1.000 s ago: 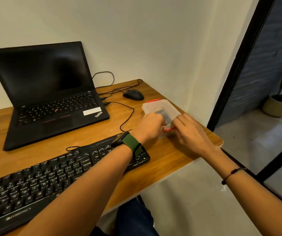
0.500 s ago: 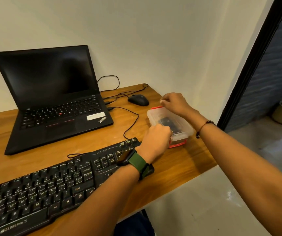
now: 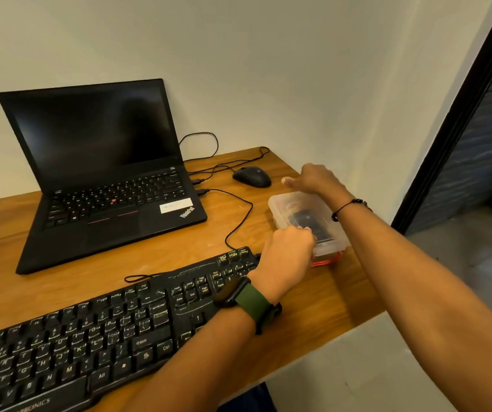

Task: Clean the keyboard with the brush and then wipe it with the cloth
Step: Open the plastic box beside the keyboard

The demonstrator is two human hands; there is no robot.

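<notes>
A black external keyboard (image 3: 96,337) lies along the desk's front left. To its right sits a translucent plastic box (image 3: 295,208) with a lid and a red clip at its near end; a dark object shows through the lid. My left hand (image 3: 286,254), with a green watch strap on the wrist, grips the box's near left edge with curled fingers. My right hand (image 3: 313,178) reaches over the box, and its fingers curl down over the far end while the thumb points left. No brush or cloth can be made out.
An open black laptop (image 3: 105,173) stands at the back left of the wooden desk (image 3: 179,251). A black mouse (image 3: 252,176) and cables lie behind the box. The desk's right edge runs just past the box, with floor and a dark door frame beyond.
My right hand left the near red clip and moved across the lid to the box's far end. My left hand stayed on the near edge.
</notes>
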